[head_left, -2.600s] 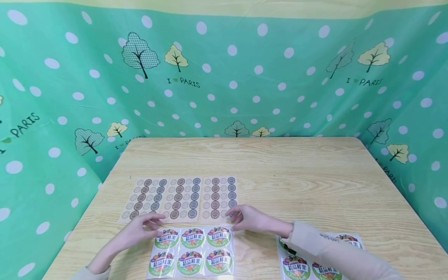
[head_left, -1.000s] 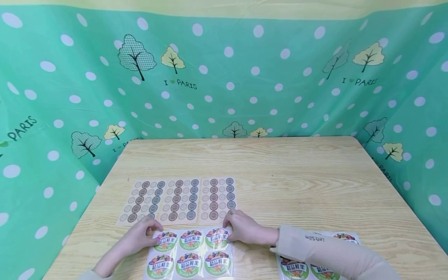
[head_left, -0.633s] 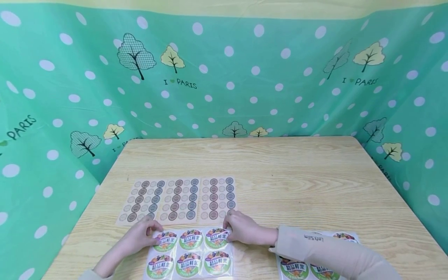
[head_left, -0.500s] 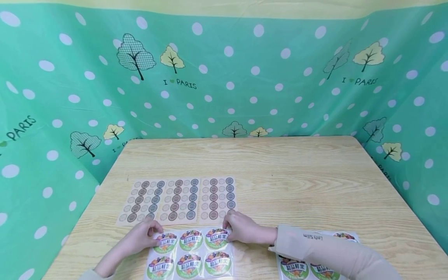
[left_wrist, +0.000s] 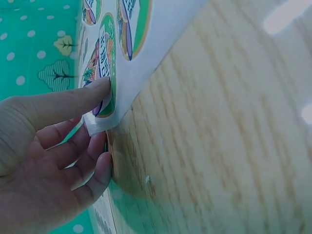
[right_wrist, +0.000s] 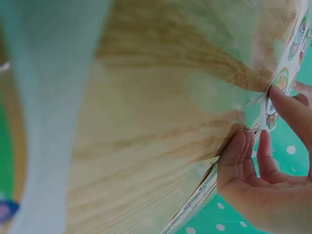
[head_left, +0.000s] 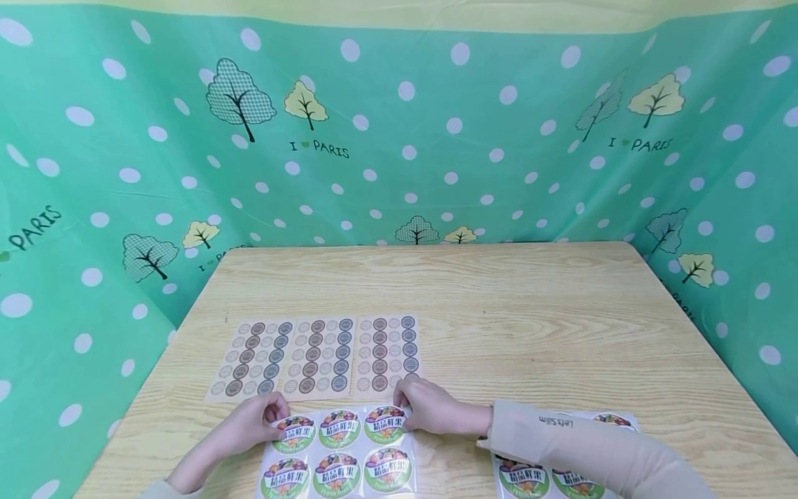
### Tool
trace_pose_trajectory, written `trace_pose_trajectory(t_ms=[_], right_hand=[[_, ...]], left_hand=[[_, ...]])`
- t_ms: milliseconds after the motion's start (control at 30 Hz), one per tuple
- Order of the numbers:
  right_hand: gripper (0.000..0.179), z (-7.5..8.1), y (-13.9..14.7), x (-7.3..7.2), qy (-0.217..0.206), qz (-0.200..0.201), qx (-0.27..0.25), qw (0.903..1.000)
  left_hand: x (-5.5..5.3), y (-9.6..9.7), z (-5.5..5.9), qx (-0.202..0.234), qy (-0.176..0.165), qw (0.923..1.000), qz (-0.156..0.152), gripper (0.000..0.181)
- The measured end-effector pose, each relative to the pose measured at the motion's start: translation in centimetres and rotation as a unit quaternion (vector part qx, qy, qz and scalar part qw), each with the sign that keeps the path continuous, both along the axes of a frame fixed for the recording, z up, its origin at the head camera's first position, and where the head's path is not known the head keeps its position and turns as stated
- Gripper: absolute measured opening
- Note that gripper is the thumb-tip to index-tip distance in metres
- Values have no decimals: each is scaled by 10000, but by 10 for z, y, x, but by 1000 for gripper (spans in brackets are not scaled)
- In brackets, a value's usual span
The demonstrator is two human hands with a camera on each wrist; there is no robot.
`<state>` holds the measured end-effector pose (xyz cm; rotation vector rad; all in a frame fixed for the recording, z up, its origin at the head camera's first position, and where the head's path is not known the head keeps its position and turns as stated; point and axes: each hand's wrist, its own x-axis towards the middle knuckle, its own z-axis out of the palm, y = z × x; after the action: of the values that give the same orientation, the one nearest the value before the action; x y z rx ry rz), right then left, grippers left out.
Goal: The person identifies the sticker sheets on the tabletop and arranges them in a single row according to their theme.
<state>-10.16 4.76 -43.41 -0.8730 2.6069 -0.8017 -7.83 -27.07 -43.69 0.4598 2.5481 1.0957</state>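
Observation:
A glossy sticker sheet (head_left: 361, 452) with several round fruit labels lies at the table's near side, its lower edge cut off by the head view. My left hand (head_left: 248, 424) pinches its far left corner; in the left wrist view the thumb (left_wrist: 95, 92) presses on top of a label while fingers curl beneath the corner. At the far right corner my right hand (head_left: 430, 407) pinches the same sheet, thumb and fingers meeting at its edge in the right wrist view. Just beyond lie three tan sheets of small round stickers (head_left: 380, 357), set side by side.
A second fruit-label sheet (head_left: 522, 477) lies on the right, partly covered by my right sleeve (head_left: 580, 443). The wooden table (head_left: 530, 298) reaches back to a green dotted curtain (head_left: 430, 138), which also hangs along both sides.
Since the oldest frame, both hands have come down onto the fruit-label sheet's far corners and pinched them. Over the last second the hands and the sheet have hardly moved.

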Motion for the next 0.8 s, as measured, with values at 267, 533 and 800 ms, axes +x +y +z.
trace_pose_trajectory(t_ms=[267, 533, 800], right_hand=[[35, 0, -3, -1, -178, 47, 3, 9998], [34, 0, -4, -3, -261, 74, -13, 9996], [26, -1, -2, -2, -334, -34, -429, 9985]], left_hand=[[0, -1, -1, 77, 25, 10000, -56, 23], [-2, -4, -3, 299, 9, 9995, -129, 22], [-5, -10, -6, 610, -151, 9979, -129, 22]])
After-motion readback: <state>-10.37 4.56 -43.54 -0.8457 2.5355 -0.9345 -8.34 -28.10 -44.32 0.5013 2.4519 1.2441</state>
